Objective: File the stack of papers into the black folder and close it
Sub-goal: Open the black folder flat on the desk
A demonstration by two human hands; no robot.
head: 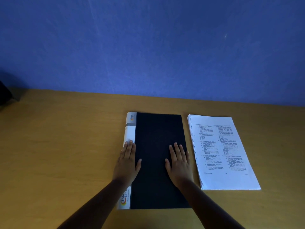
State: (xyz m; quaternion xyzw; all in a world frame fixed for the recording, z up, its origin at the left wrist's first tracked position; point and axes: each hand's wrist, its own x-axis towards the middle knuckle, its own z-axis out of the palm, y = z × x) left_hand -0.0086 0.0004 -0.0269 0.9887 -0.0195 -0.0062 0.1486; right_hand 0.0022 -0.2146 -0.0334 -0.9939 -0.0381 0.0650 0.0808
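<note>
A closed black folder (158,133) with a white labelled spine on its left lies flat on the wooden table (66,146). My left hand (127,161) rests flat on the spine edge, fingers together, thumb on the black cover. My right hand (179,164) lies flat, fingers spread, on the cover near its right edge. Neither hand grips anything. A stack of printed white papers (222,151) lies just right of the folder, apart from it and untouched.
A blue wall (148,47) rises right behind the table's far edge. A dark object (5,95) sits at the far left of the table. Bare wood stretches left of the folder.
</note>
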